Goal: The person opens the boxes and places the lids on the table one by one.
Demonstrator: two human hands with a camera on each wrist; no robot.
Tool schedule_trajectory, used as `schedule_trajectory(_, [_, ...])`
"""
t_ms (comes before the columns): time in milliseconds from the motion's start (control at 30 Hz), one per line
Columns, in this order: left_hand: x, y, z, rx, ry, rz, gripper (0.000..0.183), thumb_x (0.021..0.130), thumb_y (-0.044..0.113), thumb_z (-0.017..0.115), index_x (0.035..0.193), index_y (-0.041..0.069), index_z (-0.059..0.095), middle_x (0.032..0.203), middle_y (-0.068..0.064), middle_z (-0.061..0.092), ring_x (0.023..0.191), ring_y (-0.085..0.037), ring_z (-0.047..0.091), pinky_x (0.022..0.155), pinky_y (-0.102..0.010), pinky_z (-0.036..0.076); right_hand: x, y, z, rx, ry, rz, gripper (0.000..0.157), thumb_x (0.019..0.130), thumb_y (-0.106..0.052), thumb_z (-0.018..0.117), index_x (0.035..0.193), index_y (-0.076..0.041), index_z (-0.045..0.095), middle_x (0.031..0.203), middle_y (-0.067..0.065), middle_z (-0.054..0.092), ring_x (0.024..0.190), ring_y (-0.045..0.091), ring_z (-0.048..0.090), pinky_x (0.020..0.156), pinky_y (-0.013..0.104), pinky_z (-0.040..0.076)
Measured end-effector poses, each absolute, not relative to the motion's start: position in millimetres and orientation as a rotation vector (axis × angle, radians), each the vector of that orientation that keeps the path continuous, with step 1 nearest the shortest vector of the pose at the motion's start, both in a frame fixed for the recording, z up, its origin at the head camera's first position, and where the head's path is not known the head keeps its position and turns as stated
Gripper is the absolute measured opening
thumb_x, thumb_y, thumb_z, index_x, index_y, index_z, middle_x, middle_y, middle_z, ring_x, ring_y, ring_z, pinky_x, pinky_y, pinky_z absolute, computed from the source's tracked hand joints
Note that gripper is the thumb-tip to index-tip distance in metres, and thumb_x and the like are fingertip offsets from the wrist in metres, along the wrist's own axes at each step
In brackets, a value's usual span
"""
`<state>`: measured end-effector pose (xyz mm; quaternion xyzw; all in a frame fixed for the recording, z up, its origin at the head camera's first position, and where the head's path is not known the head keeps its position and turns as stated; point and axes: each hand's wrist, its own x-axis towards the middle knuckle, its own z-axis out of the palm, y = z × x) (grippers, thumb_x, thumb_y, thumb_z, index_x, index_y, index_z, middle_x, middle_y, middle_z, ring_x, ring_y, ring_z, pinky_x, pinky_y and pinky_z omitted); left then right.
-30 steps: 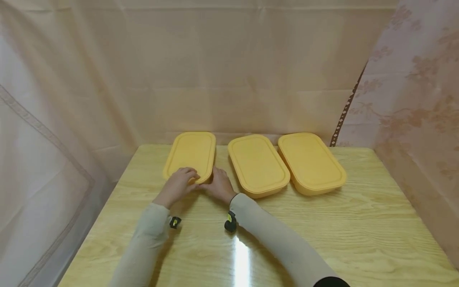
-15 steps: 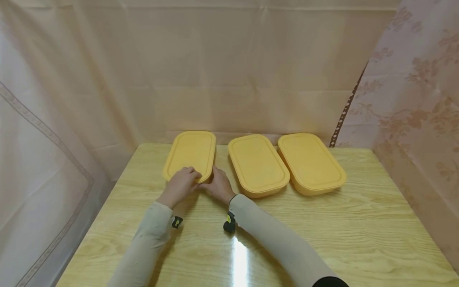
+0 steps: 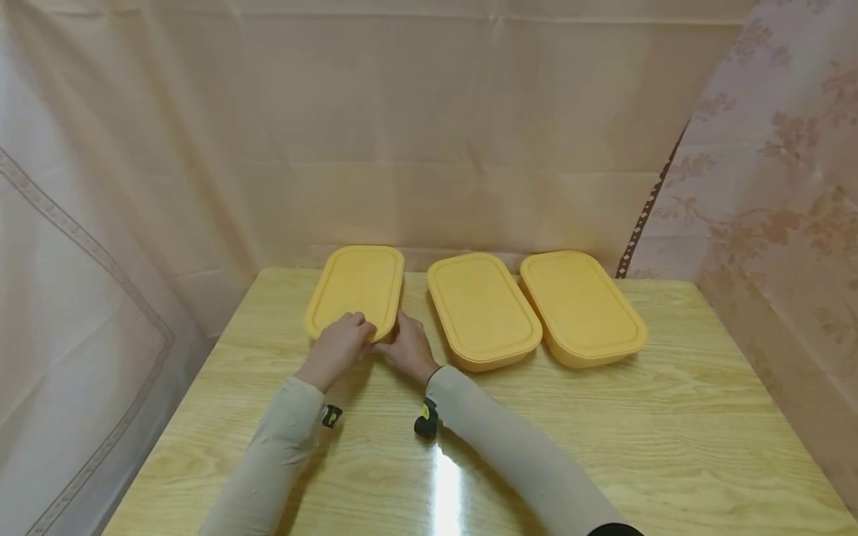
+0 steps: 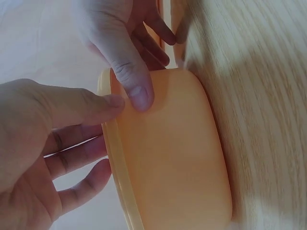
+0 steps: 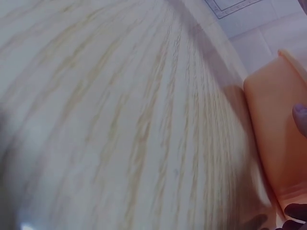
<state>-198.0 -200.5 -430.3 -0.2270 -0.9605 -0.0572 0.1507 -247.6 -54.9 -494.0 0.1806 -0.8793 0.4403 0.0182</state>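
Note:
A yellow lidded food container stands at the back left of the wooden table. My left hand is at its near edge. In the left wrist view that hand's thumb lies against the rim of the lid while its fingers reach over the top, pinching the edge. My right hand grips the near right corner; its thumb presses the front wall and its fingers go round the side. The right wrist view catches only bits of fingers beside the container. The lid sits on the container, with no gap visible.
To the right stand two similar yellow containers, a middle one and a right one, both lidded and close together. A beige curtain hangs behind the wooden table, with patterned cloth at the right.
My left hand has shifted slightly to the right along the lid's near edge, its fingers curling closer to the corner. The right hand and the containers stay nearly in place.

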Motion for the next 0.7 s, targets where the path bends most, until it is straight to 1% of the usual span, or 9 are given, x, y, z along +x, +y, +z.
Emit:
schedule_trajectory(133, [-196.8, -200.2, -427.9, -0.636, -2.761, -0.140, 0.022, 0.072, 0.004, 0.082, 0.091, 0.005, 0.070, 0.082, -0.005, 0.058, 0.076, -0.022, 0.057, 0.061, -0.035, 0.051, -245.7, -55.7, -491.1, 0.545, -2.731, 1.379, 0.072, 0.074, -0.040, 0.084, 0.132, -0.013, 0.052, 0.127, 0.008, 0.064, 0.121, 0.028, 0.056, 0.106, 0.042, 0.042])
schedule_trajectory(333, [-195.3, -203.6, -427.3, -0.623, -2.731, -0.152, 0.027, 0.070, 0.003, 0.083, 0.095, 0.004, 0.071, 0.083, -0.007, 0.059, 0.079, -0.024, 0.059, 0.062, -0.036, 0.053, -242.2, -55.7, -487.1, 0.486, -2.795, 1.394, 0.074, 0.075, -0.043, 0.083, 0.133, -0.010, 0.052, 0.121, 0.010, 0.063, 0.113, 0.028, 0.055, 0.098, 0.041, 0.043])
schedule_trajectory(533, [-192.4, -204.5, -427.2, -0.582, -2.664, -0.228, 0.026, 0.073, 0.002, 0.081, 0.097, 0.002, 0.072, 0.085, -0.007, 0.062, 0.077, -0.023, 0.059, 0.064, -0.035, 0.053, -240.5, -53.5, -485.2, 0.500, -2.783, 1.553, 0.064, 0.079, -0.034, 0.081, 0.131, -0.010, 0.054, 0.122, 0.010, 0.062, 0.115, 0.026, 0.057, 0.099, 0.042, 0.046])
schedule_trajectory(600, [-191.8, -203.1, -426.7, -0.569, -2.635, -0.246, 0.023, 0.075, 0.001, 0.078, 0.098, 0.002, 0.072, 0.085, -0.008, 0.063, 0.077, -0.023, 0.060, 0.063, -0.035, 0.053, -241.0, -52.4, -485.5, 0.507, -2.764, 1.594, 0.061, 0.079, -0.033, 0.081, 0.129, -0.010, 0.055, 0.121, 0.009, 0.064, 0.113, 0.023, 0.059, 0.096, 0.039, 0.048])
schedule_trajectory(700, [-190.8, -200.6, -425.1, -0.554, -2.602, -0.262, 0.021, 0.078, 0.001, 0.076, 0.100, 0.002, 0.072, 0.087, -0.009, 0.064, 0.078, -0.024, 0.061, 0.063, -0.036, 0.054, -241.8, -50.9, -486.1, 0.514, -2.734, 1.632, 0.056, 0.079, -0.031, 0.082, 0.125, -0.011, 0.057, 0.115, 0.007, 0.067, 0.104, 0.019, 0.062, 0.088, 0.033, 0.051])
